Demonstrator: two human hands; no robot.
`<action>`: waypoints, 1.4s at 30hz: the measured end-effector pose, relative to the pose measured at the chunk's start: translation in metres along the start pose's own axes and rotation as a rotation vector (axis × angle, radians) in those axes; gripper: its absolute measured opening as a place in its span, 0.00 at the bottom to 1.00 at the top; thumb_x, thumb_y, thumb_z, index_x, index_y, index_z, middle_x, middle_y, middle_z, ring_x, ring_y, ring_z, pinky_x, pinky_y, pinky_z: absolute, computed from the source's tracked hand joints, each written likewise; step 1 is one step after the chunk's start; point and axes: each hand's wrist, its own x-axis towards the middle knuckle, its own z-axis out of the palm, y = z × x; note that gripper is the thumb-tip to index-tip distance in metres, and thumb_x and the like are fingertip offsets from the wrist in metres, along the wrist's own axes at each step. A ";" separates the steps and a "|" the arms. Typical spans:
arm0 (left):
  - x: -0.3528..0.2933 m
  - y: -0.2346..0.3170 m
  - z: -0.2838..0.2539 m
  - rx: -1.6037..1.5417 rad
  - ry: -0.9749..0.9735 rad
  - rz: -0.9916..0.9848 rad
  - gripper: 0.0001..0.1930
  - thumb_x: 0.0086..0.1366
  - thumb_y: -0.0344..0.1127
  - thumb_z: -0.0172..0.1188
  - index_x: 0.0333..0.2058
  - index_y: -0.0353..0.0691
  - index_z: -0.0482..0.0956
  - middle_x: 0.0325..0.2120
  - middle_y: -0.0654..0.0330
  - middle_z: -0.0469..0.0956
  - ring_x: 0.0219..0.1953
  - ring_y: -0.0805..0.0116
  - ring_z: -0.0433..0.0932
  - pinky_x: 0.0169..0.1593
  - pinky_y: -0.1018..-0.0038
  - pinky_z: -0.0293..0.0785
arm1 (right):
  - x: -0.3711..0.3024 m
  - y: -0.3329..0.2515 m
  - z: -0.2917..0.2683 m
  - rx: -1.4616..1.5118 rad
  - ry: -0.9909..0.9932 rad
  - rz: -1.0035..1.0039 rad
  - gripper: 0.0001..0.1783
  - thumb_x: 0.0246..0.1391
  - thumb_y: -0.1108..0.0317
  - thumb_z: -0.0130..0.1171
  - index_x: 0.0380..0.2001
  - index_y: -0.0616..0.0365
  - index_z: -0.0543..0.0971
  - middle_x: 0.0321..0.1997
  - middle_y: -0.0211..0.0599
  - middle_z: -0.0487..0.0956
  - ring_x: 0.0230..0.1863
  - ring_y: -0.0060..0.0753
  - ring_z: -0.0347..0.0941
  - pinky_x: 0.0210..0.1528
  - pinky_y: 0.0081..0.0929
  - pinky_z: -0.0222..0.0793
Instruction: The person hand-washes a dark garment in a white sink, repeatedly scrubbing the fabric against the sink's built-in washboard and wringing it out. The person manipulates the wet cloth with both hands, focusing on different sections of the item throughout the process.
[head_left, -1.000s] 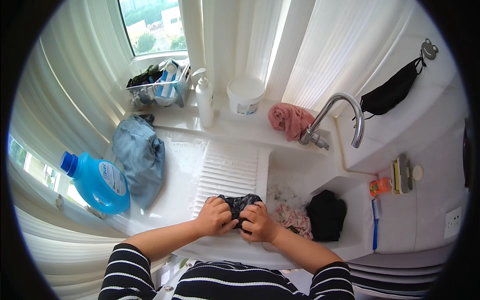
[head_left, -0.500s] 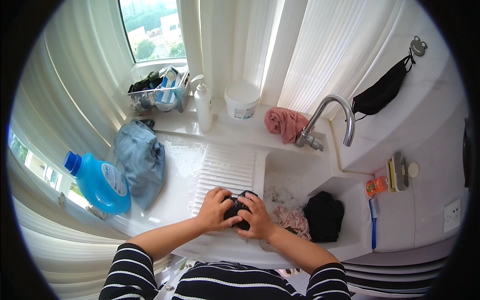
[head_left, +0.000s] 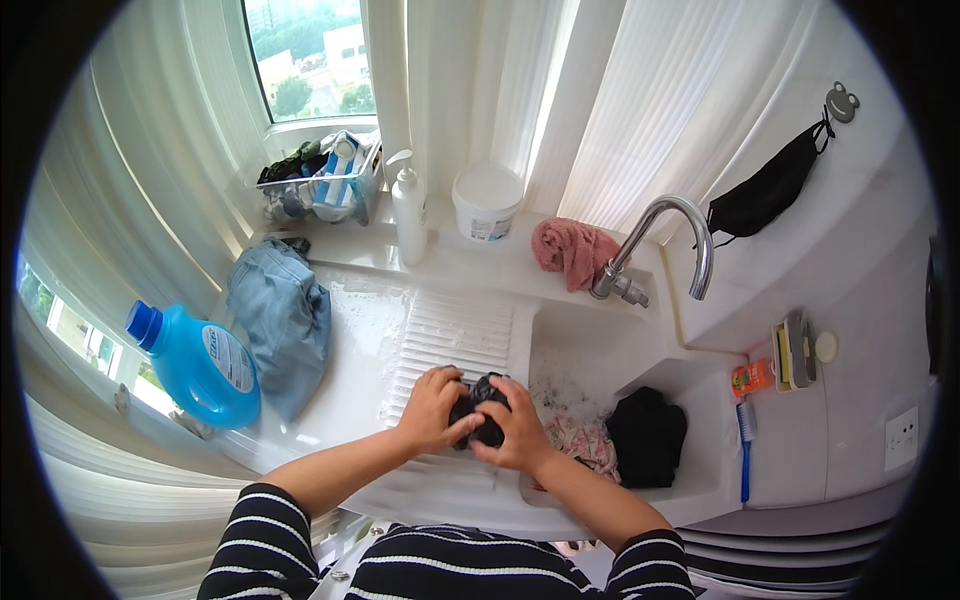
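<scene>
Between my two hands is a bunched black cloth [head_left: 487,390], wet and shiny, over the lower part of the ribbed white washboard [head_left: 456,335]. My left hand [head_left: 430,412] is closed round its left side, and my right hand [head_left: 515,428] grips the right side with bent fingers. What kind of garment it is I cannot make out. In the sink basin [head_left: 590,335] to the right lie a pink patterned cloth [head_left: 585,442] and a folded black garment [head_left: 647,437], with suds beside them.
A blue detergent bottle [head_left: 205,370] and light blue jeans [head_left: 280,320] lie left. Behind stand a bin of items [head_left: 335,180], a pump bottle [head_left: 409,215], a white tub [head_left: 487,205] and a pink towel [head_left: 572,252]. The faucet [head_left: 695,235] arches over the basin; a blue brush [head_left: 745,455] lies right.
Both hands stay over the washboard. The fingers have shifted slightly on the black cloth, which is squeezed into a somewhat different shape.
</scene>
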 end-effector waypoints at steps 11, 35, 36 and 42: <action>0.080 -0.044 0.037 0.392 0.295 -0.249 0.21 0.65 0.52 0.56 0.40 0.37 0.78 0.47 0.49 0.74 0.53 0.46 0.68 0.53 0.52 0.62 | 0.066 0.068 0.043 -0.338 0.307 0.348 0.22 0.43 0.55 0.66 0.40 0.56 0.78 0.51 0.48 0.75 0.54 0.50 0.70 0.58 0.47 0.62; -0.020 -0.002 -0.056 0.137 -0.304 0.090 0.18 0.38 0.39 0.70 0.29 0.44 0.73 0.36 0.56 0.72 0.43 0.52 0.71 0.45 0.58 0.68 | -0.013 -0.018 -0.013 0.015 -0.262 -0.162 0.22 0.33 0.55 0.71 0.34 0.47 0.77 0.49 0.37 0.75 0.58 0.46 0.68 0.63 0.53 0.57; -0.020 0.000 -0.054 0.164 -0.314 0.096 0.18 0.39 0.39 0.69 0.28 0.43 0.73 0.35 0.56 0.72 0.42 0.52 0.71 0.45 0.58 0.68 | -0.020 -0.021 -0.003 0.052 -0.285 -0.221 0.23 0.31 0.54 0.71 0.34 0.48 0.77 0.48 0.40 0.75 0.57 0.45 0.67 0.63 0.56 0.55; 0.059 -0.038 0.003 0.355 0.060 -0.430 0.13 0.47 0.36 0.61 0.32 0.39 0.76 0.36 0.51 0.77 0.42 0.48 0.73 0.45 0.54 0.69 | 0.079 0.055 0.036 -0.075 -0.024 0.298 0.21 0.33 0.59 0.67 0.34 0.52 0.77 0.45 0.37 0.77 0.51 0.47 0.70 0.55 0.45 0.62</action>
